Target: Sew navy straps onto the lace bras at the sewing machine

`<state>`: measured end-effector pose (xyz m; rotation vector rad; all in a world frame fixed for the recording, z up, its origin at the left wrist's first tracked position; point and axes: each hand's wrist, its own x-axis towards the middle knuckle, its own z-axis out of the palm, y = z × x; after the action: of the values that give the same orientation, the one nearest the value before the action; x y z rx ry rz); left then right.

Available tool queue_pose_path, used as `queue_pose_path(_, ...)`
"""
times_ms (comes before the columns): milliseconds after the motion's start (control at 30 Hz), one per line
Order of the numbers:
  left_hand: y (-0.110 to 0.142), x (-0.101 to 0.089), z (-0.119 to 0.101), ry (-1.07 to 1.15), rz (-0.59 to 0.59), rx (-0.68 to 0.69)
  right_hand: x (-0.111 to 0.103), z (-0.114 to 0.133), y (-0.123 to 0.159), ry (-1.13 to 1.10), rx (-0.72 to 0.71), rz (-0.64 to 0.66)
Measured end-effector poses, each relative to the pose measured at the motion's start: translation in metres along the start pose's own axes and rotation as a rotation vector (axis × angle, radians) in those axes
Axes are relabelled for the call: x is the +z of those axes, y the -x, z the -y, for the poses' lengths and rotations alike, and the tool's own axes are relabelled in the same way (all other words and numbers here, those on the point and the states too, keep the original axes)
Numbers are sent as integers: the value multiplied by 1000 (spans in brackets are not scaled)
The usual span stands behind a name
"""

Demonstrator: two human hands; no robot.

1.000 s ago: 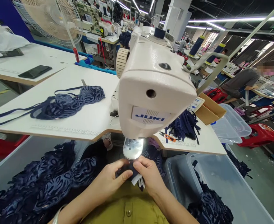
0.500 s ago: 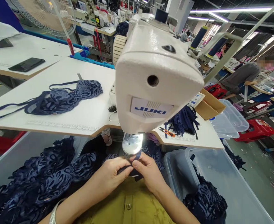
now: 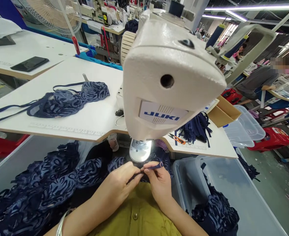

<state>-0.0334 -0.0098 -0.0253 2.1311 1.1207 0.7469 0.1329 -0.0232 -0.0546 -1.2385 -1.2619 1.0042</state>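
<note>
My left hand (image 3: pixel 121 183) and my right hand (image 3: pixel 159 182) meet just below the lit foot of a white JUKI sewing machine (image 3: pixel 169 82). Both pinch a narrow navy strap (image 3: pixel 152 167) with a small ring at its end, held between the fingertips. The strap belongs to a navy lace bra piece (image 3: pixel 115 164) that runs left from my hands into a heap of the same pieces (image 3: pixel 46 186) in a bin on my lap side. Both hands are closed on the strap.
A navy lace bra (image 3: pixel 68 100) lies on the white table (image 3: pixel 90 121). Loose navy straps (image 3: pixel 196 126) and orange snips (image 3: pixel 177 139) sit right of the machine. A clear plastic bin (image 3: pixel 233 193) holds more pieces (image 3: pixel 215 209). A fan (image 3: pixel 53 13), a phone (image 3: pixel 30 64) and another worker (image 3: pixel 260 80) are behind.
My hands have drawn the strap end out from the bunched fabric and lifted it slightly; the camera has dipped closer to the machine.
</note>
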Motion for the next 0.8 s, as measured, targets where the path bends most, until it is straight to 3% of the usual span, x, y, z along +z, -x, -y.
queue_pose_path(167, 1, 2, -3, -181, -114, 87, 0, 5, 0, -51, -138, 43)
queue_pose_path(300, 2, 3, -8, -397, -246, 263, 1, 8, -2, -110, -289, -20)
queue_pose_path(400, 2, 1, -11, -474, -286, 303, 2, 11, -4, -109, -347, -42)
queue_pose_path(667, 5, -1, -8, -479, -240, 298, -2, 11, -5, -76, -318, -19)
queue_pose_path(800, 0, -8, -12, -392, -142, 255, -10, 17, -8, -39, -160, 97)
